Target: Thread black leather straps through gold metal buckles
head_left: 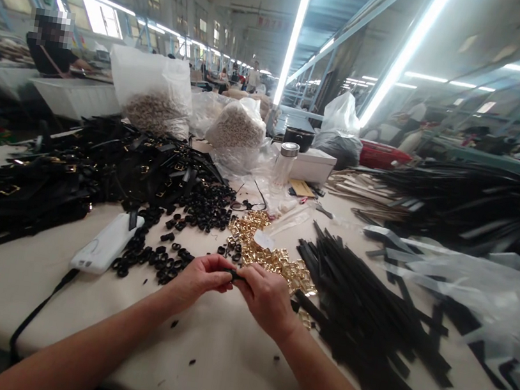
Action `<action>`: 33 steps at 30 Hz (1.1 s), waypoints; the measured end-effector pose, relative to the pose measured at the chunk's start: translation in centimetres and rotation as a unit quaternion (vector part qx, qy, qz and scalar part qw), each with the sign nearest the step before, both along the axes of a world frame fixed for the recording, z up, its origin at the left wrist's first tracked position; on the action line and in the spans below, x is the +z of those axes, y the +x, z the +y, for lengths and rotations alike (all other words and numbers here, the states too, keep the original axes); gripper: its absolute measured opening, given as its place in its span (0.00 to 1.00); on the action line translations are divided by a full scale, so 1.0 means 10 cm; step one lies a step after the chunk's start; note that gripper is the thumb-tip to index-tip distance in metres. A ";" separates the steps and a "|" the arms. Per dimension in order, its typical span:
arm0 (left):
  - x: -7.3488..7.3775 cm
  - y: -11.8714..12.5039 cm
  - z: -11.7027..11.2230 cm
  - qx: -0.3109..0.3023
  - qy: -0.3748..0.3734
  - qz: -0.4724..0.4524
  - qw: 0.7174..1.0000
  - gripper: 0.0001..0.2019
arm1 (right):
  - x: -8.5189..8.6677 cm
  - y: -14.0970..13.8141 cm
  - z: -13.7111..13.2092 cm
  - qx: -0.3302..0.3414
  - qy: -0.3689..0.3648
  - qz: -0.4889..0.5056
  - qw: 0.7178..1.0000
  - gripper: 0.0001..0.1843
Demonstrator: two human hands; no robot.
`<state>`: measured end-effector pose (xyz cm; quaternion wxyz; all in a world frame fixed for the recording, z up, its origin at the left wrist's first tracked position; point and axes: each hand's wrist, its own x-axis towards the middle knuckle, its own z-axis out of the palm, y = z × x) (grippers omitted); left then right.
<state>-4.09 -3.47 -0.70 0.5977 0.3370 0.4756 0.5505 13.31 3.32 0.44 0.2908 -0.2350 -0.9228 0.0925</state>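
My left hand [203,276] and my right hand [265,297] meet above the white table [227,358], fingers pinched together on a small black strap piece [233,274] held between them. Just beyond my hands lies a heap of gold metal buckles [275,255]. Left of them are scattered several small black loops [169,253]. A pile of loose black straps [365,306] lies to the right of my right hand.
A large heap of finished black straps with buckles [74,175] fills the left. A white phone-like device [105,243] with a black cable lies nearby. Bags of parts [155,96], a clear jar [285,163] and a white box [310,163] stand behind. A person [51,49] works far left.
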 end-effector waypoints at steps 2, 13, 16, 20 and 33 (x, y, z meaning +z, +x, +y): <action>-0.01 0.00 0.00 0.011 0.009 -0.010 1.000 0.14 | 0.00 0.00 0.00 0.002 -0.066 0.025 0.997 0.11; 0.02 0.01 0.00 0.011 0.041 0.110 0.993 0.09 | -0.14 -0.07 -0.04 0.046 -0.101 0.018 0.994 0.24; 0.05 0.02 -0.01 0.028 0.051 0.098 0.993 0.09 | -0.13 -0.07 -0.02 0.044 -0.088 0.041 0.994 0.17; 0.09 0.00 -0.01 0.035 0.060 0.092 0.993 0.11 | -0.10 -0.04 -0.01 0.020 -0.061 0.019 0.998 0.11; 0.05 -0.11 0.03 0.099 0.055 0.136 0.984 0.13 | -0.01 0.11 0.22 -0.032 -0.013 0.026 0.999 0.11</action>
